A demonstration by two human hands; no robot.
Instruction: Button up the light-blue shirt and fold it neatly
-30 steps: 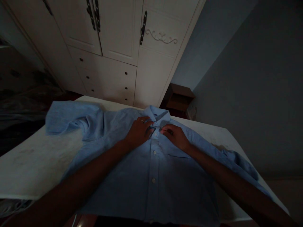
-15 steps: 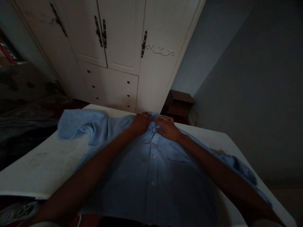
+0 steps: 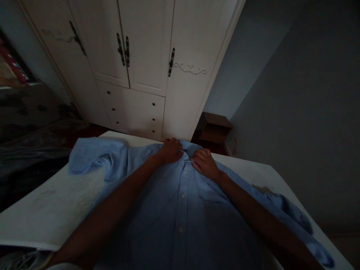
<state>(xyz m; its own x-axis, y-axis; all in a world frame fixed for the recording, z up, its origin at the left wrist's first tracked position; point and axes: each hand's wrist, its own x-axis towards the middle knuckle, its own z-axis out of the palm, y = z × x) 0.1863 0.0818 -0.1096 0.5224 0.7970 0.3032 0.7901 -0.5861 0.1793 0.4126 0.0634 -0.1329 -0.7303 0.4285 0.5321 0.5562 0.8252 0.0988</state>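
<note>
A light blue button-up shirt (image 3: 157,210) lies front side up, its sleeves spread to both sides and its collar at the far end. My left hand (image 3: 171,150) has its fingers closed on the left side of the collar. Across from it, my right hand (image 3: 204,163) grips the collar's right side, thumb towards the placket. Between the two hands the collar opening and the top of the button row show. Several pale buttons run down the front, and a chest pocket lies below my right hand. My fingertips are partly hidden by the cloth.
The shirt rests on a white table (image 3: 56,202) with stained patches. Beyond its far edge stands a white wardrobe (image 3: 140,48) with dark handles and drawers. A small brown cabinet (image 3: 216,127) sits by the wall. Dark heaped cloth (image 3: 30,168) lies at the left.
Both hands moved from the top button area up to the collar, came together there, then parted to its two sides. The view has tilted upward, showing more of the wardrobe.
</note>
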